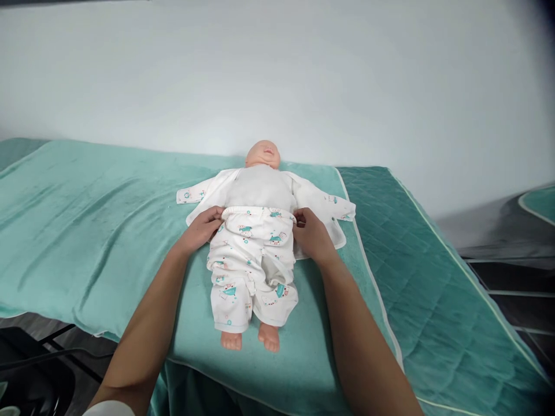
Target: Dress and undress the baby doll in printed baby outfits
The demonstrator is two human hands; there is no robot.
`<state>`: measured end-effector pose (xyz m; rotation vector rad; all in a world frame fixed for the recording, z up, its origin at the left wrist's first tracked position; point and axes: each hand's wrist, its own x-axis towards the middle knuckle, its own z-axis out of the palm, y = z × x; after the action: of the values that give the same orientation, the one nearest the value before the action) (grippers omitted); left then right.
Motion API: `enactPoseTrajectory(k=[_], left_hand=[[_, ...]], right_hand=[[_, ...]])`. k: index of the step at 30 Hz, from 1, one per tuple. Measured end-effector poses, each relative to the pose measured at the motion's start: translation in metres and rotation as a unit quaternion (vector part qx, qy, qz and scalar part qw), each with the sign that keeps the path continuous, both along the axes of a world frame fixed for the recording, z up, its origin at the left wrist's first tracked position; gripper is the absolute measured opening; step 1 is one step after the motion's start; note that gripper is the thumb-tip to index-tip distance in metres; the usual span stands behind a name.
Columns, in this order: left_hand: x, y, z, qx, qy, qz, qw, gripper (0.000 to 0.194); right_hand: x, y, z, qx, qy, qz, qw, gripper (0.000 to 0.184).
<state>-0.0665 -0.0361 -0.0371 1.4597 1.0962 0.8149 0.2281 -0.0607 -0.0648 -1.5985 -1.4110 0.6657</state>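
Pinching the waist (259, 211) of the pants (245, 251), the left hand (207, 226) and right hand (310, 232) are at opposite sides, maybe to keep it even. The pants lie between the hands, on the doll (261, 185), whose feet (269, 337) poke out. The doll lies on its back on a green blanket (121, 231), perhaps because flat is steady.

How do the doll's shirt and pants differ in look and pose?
The shirt shows mostly plain white; the pants carry prints from waist to cuffs. The shirt's sleeves stretch sideways; the pants' legs point down the picture. Both are white with teal in their prints.
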Motion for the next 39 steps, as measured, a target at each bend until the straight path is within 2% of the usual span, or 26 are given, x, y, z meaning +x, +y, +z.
enactPoseTrajectory(k=[6, 9, 12, 15, 18, 22, 28, 34, 39], left_hand=[[-0.006, 0.004, 0.002, -0.036, -0.006, -0.046, 0.998, 0.015], [-0.008, 0.007, 0.003, -0.029, -0.008, -0.081, 0.996, 0.027], [-0.009, 0.008, 0.002, -0.026, 0.001, -0.072, 0.997, 0.043], [-0.006, 0.009, 0.003, -0.003, 0.024, -0.069, 0.997, 0.051], [0.0, 0.008, 0.006, 0.045, 0.042, -0.079, 0.995, 0.043], [0.008, 0.007, 0.008, 0.091, 0.032, -0.044, 0.994, 0.037], [0.018, 0.002, 0.009, 0.1, -0.008, 0.013, 0.995, 0.031], [0.029, 0.001, 0.01, 0.043, -0.072, 0.088, 0.993, 0.032], [0.036, 0.003, 0.008, -0.031, -0.156, 0.099, 0.982, 0.036]], right_hand=[[0.003, 0.003, -0.004, -0.043, 0.064, 0.041, 0.996, 0.027], [0.001, 0.005, -0.006, -0.056, 0.117, 0.048, 0.99, 0.033], [-0.002, 0.004, -0.006, -0.061, 0.167, 0.057, 0.982, 0.04], [-0.006, 0.001, -0.004, -0.05, 0.2, 0.074, 0.976, 0.045], [-0.01, -0.001, -0.002, -0.041, 0.224, 0.104, 0.968, 0.044], [-0.014, 0.002, -0.003, -0.013, 0.267, 0.107, 0.958, 0.038], [-0.018, 0.006, -0.003, 0.02, 0.317, 0.111, 0.942, 0.031], [-0.02, 0.005, 0.003, 0.014, 0.349, 0.113, 0.93, 0.03], [-0.02, 0.005, 0.003, 0.004, 0.364, 0.117, 0.924, 0.027]])
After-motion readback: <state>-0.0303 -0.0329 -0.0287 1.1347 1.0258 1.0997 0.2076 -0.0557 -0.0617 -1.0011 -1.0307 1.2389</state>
